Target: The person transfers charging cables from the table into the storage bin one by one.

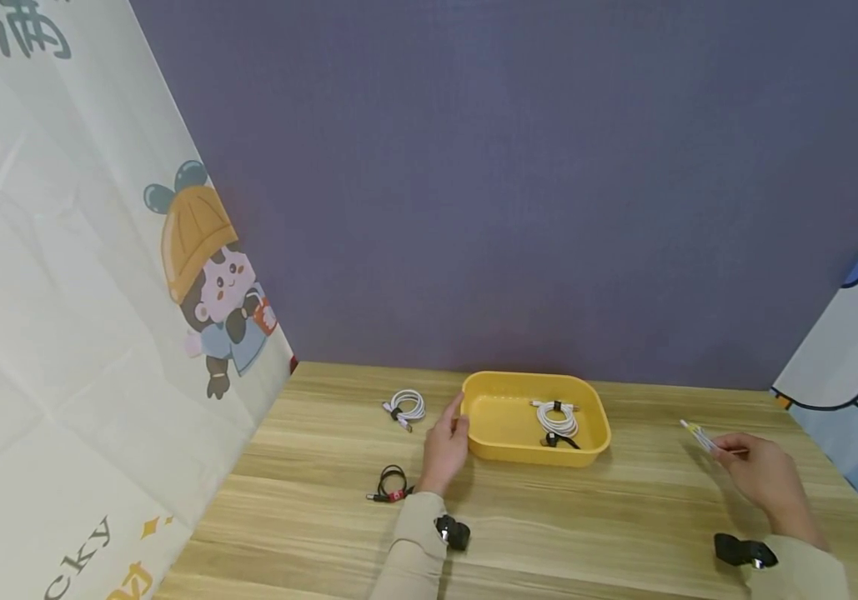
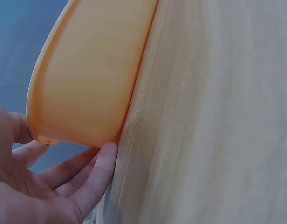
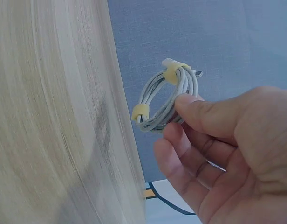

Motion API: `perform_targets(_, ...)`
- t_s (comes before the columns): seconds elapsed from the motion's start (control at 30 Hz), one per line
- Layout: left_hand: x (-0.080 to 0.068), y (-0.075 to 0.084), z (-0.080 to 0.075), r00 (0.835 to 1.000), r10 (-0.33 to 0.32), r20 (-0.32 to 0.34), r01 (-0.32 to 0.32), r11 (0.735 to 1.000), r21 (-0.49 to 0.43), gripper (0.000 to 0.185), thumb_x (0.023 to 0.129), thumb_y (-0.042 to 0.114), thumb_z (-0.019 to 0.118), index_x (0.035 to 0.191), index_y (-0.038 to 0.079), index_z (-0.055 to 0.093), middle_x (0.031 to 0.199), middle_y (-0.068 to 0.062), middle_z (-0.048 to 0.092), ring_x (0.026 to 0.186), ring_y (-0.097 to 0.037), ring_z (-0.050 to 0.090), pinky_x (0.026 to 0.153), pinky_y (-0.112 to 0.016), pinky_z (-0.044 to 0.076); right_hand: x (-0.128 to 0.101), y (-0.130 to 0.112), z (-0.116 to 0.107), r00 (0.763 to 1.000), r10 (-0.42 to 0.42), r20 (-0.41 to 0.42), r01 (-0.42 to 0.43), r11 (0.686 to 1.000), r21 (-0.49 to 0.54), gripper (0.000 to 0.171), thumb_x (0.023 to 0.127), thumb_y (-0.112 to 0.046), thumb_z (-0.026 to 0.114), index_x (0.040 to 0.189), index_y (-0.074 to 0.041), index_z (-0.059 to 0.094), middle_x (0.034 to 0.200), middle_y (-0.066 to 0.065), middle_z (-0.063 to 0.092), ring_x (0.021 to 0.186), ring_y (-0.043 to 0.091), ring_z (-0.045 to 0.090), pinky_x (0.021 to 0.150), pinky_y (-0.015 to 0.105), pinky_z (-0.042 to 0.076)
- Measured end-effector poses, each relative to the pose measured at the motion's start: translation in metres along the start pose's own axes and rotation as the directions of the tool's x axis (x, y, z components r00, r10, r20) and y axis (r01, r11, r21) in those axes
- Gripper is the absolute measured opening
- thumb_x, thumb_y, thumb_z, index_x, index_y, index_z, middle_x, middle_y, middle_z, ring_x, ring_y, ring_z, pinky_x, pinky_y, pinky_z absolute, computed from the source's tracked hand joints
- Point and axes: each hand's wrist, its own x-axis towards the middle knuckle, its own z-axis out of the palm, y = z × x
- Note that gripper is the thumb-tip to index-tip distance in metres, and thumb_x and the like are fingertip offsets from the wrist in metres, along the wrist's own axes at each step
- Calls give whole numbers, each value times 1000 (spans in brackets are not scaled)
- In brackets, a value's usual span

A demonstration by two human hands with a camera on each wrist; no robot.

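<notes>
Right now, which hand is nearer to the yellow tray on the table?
Left. The left hand rests against the left end of the yellow tray, fingers touching its wall. The right hand is well off to the tray's right, pinching a coiled white cable above the table.

Even, soft light; wrist views blurry w/ streaks.

Yellow tray [image 2: 83,79]: cut off at frame top, left wrist view. Black cable [image 1: 559,441] inside tray: partly hidden by rim, lower centre.
</notes>
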Motion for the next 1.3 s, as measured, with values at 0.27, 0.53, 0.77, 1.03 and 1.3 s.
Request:
perform_targets(0.27,0,1,0,1000,-4,2,4,1000,-15,46,106,19,51,152,20,51,110,-16,75,72,-7,55,66,-26,46,1,-1,1,1000,-12,-15,12,1000,-7,20,98,-12,64,103,7,70,95,27,72,77,25,66,61,32,44)
perform_targets(0.53,-1,3,1,1000,-19,4,19,1000,-9,46,106,20,51,152,21,50,114,-16,75,77,-9,59,69,-27,48,1,-5,3,997,-72,-33,72,997,3,17,98,-11,63,100,5,70,91,22,73,75,13,61,60,30,43)
perform_targets(0.77,-1,1,1,1000,-25,11,25,1000,-6,46,107,21,51,153,23,50,117,-15,75,75,-9,59,67,-27,48,2,-10,6,995,-99,-32,100,995,13,15,99,-10,63,102,4,70,90,20,74,76,13,62,59,28,43)
perform_targets(1.03,-1,1,1,1000,-26,9,26,1000,-3,46,107,21,50,153,23,50,117,-14,75,73,-9,58,66,-28,47,4,-16,6,996,-84,9,84,996,25,20,102,-14,60,104,4,67,93,21,73,79,18,64,61,31,44)
perform_targets(1.3,0,1,1,1000,-22,1,22,1000,3,45,107,21,51,152,23,51,115,-14,75,73,-9,57,65,-27,47,3,-21,8,994,-110,0,110,994,22,16,100,-12,61,101,3,68,91,19,72,77,14,60,63,31,43)
